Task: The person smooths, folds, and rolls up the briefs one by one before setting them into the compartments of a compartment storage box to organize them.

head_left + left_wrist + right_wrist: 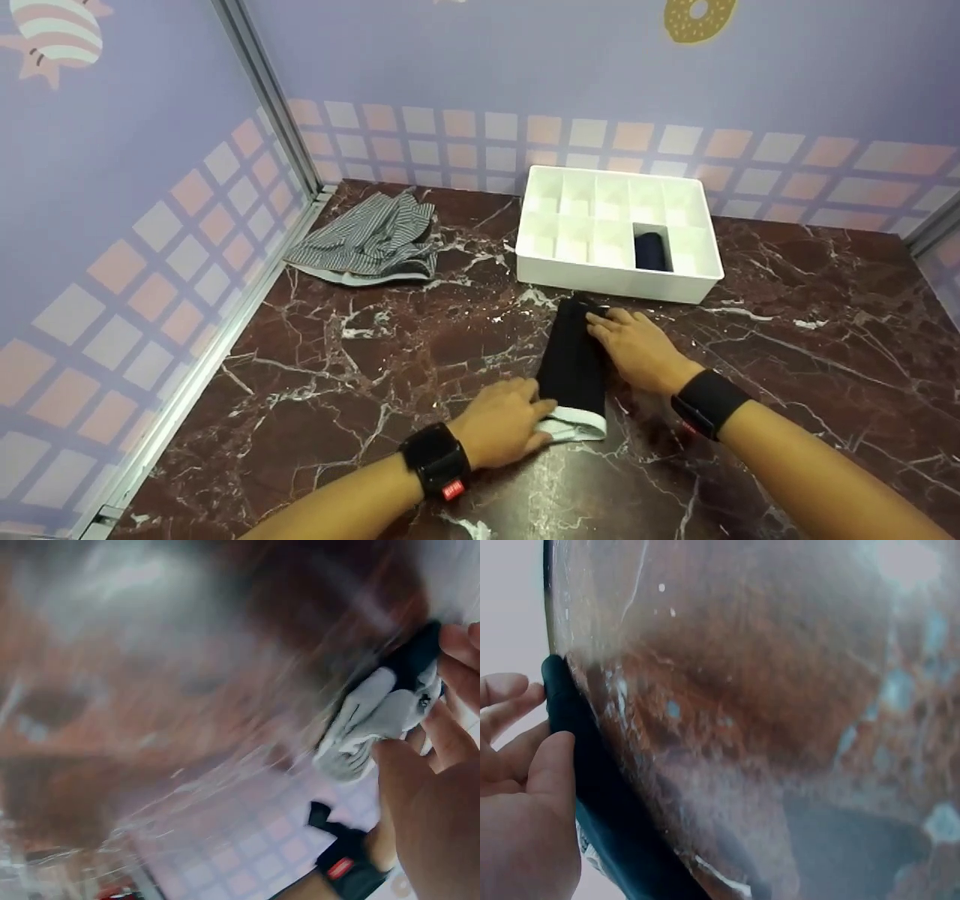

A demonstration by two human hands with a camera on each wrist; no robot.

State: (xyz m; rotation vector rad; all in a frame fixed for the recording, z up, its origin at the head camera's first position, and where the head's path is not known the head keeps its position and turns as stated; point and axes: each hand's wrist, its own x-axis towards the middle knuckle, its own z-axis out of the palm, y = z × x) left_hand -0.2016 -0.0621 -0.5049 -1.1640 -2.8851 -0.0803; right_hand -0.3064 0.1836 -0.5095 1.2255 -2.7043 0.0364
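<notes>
Black underpants (574, 360) with a white waistband lie on the table, folded into a long narrow strip with the waistband toward me. My left hand (501, 424) pinches the waistband end at its left edge, thumb and fingers on the cloth. In the left wrist view the white band (375, 716) bunches beside the thumb. My right hand (645, 349) touches the strip's far right edge with loosely extended fingers. The right wrist view shows its thumb (553, 769) against the dark cloth (607, 787); part of the fingers' contact is hidden.
Behind the underpants stands a white divided box (611, 279), with a rolled dark navy cloth (651, 252) in one front compartment. Grey striped underpants (371, 236) lie crumpled at the back left. Patterned panels (450, 67) bound the marbled table (337, 390) at left and back.
</notes>
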